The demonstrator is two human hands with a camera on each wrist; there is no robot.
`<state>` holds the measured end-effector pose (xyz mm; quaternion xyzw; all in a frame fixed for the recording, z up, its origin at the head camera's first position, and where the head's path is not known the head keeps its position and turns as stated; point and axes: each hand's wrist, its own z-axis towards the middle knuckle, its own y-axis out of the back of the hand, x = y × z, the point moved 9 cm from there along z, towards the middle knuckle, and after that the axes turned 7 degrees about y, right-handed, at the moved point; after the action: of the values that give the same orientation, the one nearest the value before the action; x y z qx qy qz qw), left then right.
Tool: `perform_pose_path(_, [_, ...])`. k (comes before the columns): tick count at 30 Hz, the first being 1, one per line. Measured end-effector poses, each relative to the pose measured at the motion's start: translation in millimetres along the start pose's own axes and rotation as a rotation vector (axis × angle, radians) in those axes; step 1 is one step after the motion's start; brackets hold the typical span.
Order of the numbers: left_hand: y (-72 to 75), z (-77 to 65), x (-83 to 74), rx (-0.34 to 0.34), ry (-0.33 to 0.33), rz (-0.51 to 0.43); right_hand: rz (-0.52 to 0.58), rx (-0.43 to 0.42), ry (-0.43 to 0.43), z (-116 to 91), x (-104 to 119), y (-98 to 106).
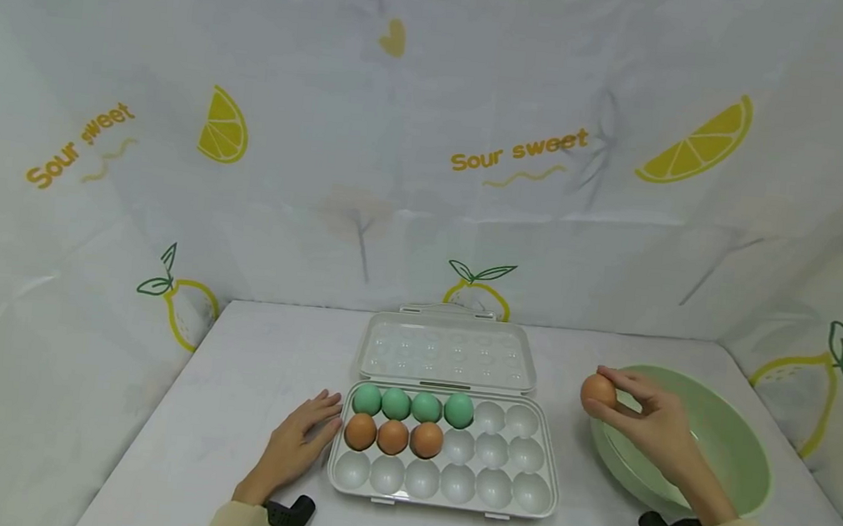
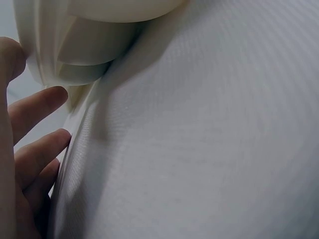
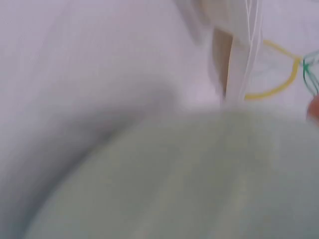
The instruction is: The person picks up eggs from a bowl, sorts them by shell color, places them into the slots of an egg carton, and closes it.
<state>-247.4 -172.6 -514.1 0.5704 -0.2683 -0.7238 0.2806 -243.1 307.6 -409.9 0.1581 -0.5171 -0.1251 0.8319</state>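
My right hand (image 1: 652,417) pinches a brown egg (image 1: 598,393) between thumb and fingers, over the left rim of a light green bowl (image 1: 739,458). In the right wrist view the bowl's blurred side (image 3: 164,179) fills the lower half. A white plastic egg box (image 1: 458,485) lies open in the middle of the table. Several green eggs (image 1: 427,407) sit in its back row from the left, and three brown eggs (image 1: 393,437) in the middle row. My left hand (image 1: 301,436), fingers extended, rests its thumb and fingertips at the box's left edge.
The box's clear lid (image 1: 451,357) lies folded back behind it. A white cloth covers the table (image 1: 231,380), and a lemon-print sheet (image 1: 282,226) hangs behind and at the sides. Black wrist mounts (image 1: 290,512) sit below both hands.
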Motion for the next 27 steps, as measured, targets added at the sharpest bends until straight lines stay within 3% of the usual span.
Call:
perform_pose_path(9, [-1.1, 0.8, 1.0, 0.0, 0.004, 0.009, 0.127, 0.028, -0.092, 8.7, 3.1, -49.9])
perform_pose_path(15, [-0.6, 0.0, 0.3, -0.001, -0.001, 0.004, 0.19, 0.061, -0.005, 15.4, 15.5, -82.7])
perform_pose_path(20, [0.0, -0.6, -0.3, -0.001, -0.003, 0.002, 0.238, 0.092, 0.012, 18.2, 24.2, -105.3])
perform_pose_path(27, [0.4, -0.1, -0.1, -0.004, -0.007, 0.008, 0.249, 0.072, 0.046, 21.5, 34.3, -121.7])
